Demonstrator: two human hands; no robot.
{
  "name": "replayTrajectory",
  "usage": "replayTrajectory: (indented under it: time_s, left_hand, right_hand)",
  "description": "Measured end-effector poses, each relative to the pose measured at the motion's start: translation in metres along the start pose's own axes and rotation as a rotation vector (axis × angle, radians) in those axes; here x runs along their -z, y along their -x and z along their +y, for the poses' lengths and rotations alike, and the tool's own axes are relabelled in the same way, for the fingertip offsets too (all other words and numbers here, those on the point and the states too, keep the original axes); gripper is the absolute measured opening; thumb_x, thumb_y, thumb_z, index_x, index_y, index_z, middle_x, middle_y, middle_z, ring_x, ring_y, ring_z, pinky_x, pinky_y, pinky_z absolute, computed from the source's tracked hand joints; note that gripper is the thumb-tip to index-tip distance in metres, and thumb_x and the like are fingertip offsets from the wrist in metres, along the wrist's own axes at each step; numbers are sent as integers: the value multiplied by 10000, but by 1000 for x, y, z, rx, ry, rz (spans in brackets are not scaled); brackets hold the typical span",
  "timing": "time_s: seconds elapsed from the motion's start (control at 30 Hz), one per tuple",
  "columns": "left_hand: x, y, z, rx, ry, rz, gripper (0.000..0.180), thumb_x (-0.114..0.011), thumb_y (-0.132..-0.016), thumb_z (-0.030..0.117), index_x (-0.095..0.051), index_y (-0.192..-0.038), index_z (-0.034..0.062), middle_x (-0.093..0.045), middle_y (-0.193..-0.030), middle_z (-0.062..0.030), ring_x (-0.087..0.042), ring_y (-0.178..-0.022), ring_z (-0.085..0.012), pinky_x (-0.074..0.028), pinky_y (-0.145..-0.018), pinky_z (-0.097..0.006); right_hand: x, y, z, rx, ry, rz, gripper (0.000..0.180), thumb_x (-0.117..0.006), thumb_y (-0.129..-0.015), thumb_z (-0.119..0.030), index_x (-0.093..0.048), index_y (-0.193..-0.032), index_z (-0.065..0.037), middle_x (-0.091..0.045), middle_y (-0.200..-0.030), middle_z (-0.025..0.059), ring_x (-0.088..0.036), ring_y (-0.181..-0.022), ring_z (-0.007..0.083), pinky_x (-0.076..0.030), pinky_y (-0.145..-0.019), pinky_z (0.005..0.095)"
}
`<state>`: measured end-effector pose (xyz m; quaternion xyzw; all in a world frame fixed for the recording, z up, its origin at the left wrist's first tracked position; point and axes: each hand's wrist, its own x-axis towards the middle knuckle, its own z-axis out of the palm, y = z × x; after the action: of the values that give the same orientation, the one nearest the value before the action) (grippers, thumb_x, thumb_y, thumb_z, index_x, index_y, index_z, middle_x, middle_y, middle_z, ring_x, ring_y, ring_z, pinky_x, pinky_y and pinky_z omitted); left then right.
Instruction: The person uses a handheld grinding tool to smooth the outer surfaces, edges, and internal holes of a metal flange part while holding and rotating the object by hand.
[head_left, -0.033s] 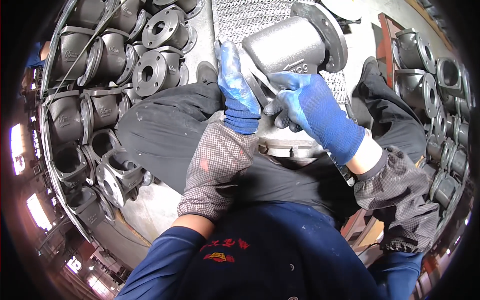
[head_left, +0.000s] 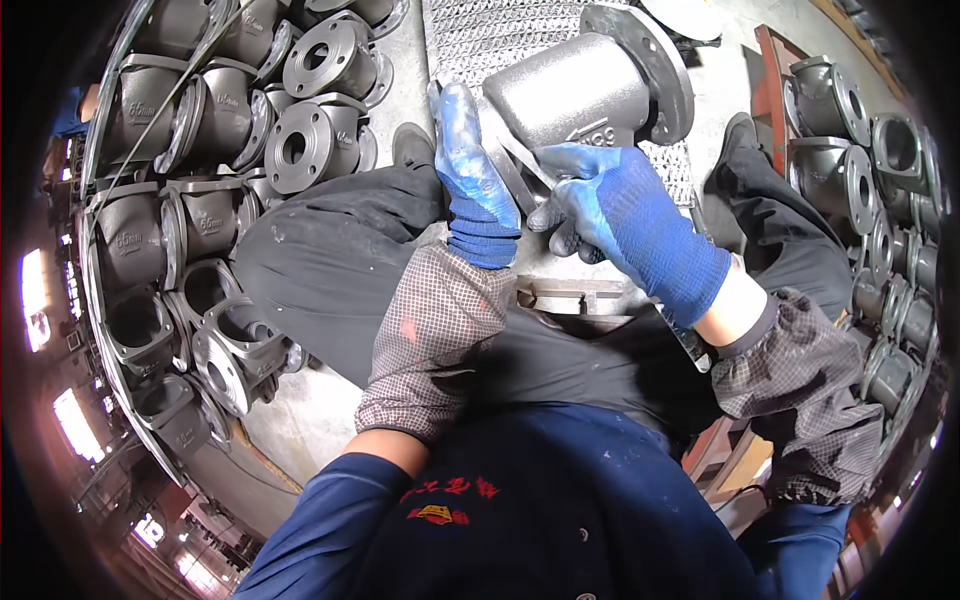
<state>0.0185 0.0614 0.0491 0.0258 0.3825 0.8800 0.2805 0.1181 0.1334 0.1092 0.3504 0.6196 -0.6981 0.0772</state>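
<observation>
A silver-grey cast valve body (head_left: pixel 570 90) with flanged ends lies on its side in front of me, over a wire mesh mat. My left hand (head_left: pixel 467 165), in a blue coated glove, is held with fingers straight beside the near-left flange (head_left: pixel 512 175). Whether its palm presses on that rim is hard to see. At the same flange, my right hand (head_left: pixel 610 205), gloved in blue with dark fingertips, has its fingers curled closed. A pale thin edge runs from the right fingers along the flange; whether it is a held tool or the rim itself I cannot make out.
Rows of similar grey valve bodies (head_left: pixel 212 215) are stacked on the left. More flanged castings (head_left: pixel 835 180) stand on the right near a red metal frame (head_left: pixel 775 95). The wire mesh mat (head_left: pixel 490 40) reaches away ahead, between my outstretched legs.
</observation>
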Motion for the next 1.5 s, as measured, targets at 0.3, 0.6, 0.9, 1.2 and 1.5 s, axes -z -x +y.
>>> replayTrajectory:
  time_s: [0.3, 0.6, 0.9, 1.2, 1.5]
  left_hand:
    - [7, -5, -3, 33, -105, 30, 514, -449, -932, 414, -398, -1306, 65, -490, -1214, -130, -536, -1088, -251, -465, -927, -387]
    - [4, -3, 0, 9, -53, 34, 560, -516, -907, 421, -459, -1233, -31, -582, -1086, -173, -623, -920, -248, -544, -769, -338]
    - [-2, -1, 3, 24, -62, 24, 591, -505, -902, 463, -421, -1274, 10, -537, -1162, -170, -589, -994, -262, -525, -823, -364]
    - [9, -10, 2, -12, -194, -18, 519, -463, -924, 450, -434, -1271, 66, -510, -1192, -114, -549, -1062, -224, -481, -896, -349]
    - [-2, -11, 11, 50, -153, 43, 359, -482, -926, 409, -529, -1143, 127, -555, -1068, -36, -551, -1008, -168, -472, -877, -328]
  right_hand:
    - [5, 2, 3, 14, 78, -34, 545, -520, -802, -17, -376, -1311, 113, -651, -736, 119, -542, -495, 95, -394, -388, 198]
    - [5, 8, -5, -11, 93, -33, 435, -426, -877, -42, -423, -1291, 92, -667, -773, 136, -577, -505, 103, -445, -406, 204]
    - [-12, 11, 36, 147, 41, 163, 373, -439, -853, 4, -530, -1211, 52, -671, -796, 125, -597, -497, 113, -464, -425, 214]
    - [-7, 17, 30, 192, 4, 139, 381, -444, -874, 8, -507, -1248, 44, -663, -873, 93, -569, -579, 49, -450, -511, 163]
    - [-15, 10, 58, 383, -51, 278, 324, -556, -835, -2, -599, -1156, 8, -617, -1145, 190, -602, -1069, 262, -459, -925, 314]
